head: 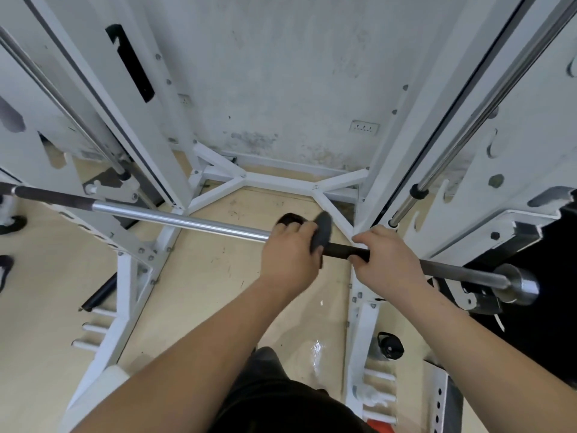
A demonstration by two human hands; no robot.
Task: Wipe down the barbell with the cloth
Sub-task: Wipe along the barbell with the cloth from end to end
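Observation:
A long steel barbell (175, 217) runs across the rack from the left edge to a chrome sleeve end at the right, with a dark knurled stretch between my hands. My left hand (288, 256) is wrapped over the bar, pressing a dark grey cloth (321, 234) around it. The cloth bunches out above and to the right of my fingers. My right hand (385, 259) grips the bare bar just to the right of the cloth, a short gap away.
White rack uprights (150, 120) stand left and right, joined by a floor brace (281, 179) by the wall. Chrome guide rods (462, 145) slope along the right upright. A dark bottle (388, 346) stands by the right base. Storage pegs (93, 329) jut out low on the left.

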